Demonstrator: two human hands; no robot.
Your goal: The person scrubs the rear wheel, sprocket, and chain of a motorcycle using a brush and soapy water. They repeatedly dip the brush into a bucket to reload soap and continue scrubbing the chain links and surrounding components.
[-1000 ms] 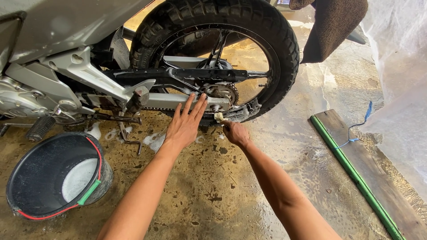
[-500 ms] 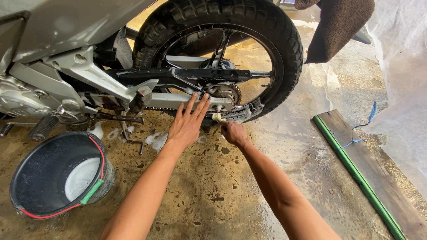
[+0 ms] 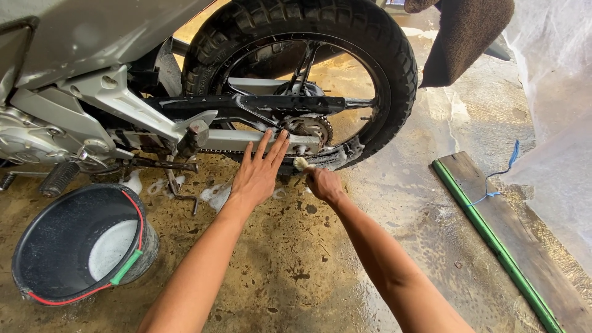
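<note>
A motorcycle's rear wheel (image 3: pixel 394 68) with a knobby black tyre stands raised before me, its drive chain (image 3: pixel 327 159) coated in soap foam. My left hand (image 3: pixel 258 172) rests flat, fingers spread, against the silver swingarm (image 3: pixel 228 140) just above the chain. My right hand (image 3: pixel 322 182) grips a small brush (image 3: pixel 300 163), whose pale bristles touch the lower run of the chain under the rear sprocket (image 3: pixel 308 128). The brush handle is hidden inside my fist.
A black bucket (image 3: pixel 37 246) with a red wire handle and some water sits at the lower left. Foam patches lie on the wet concrete floor (image 3: pixel 296 265). A wooden board with a green edge (image 3: pixel 493 240) lies at the right. A dark cloth (image 3: pixel 462 37) hangs at the top right.
My right hand with the brush has shifted slightly along the chain. The left hand stays pressed on the swingarm.
</note>
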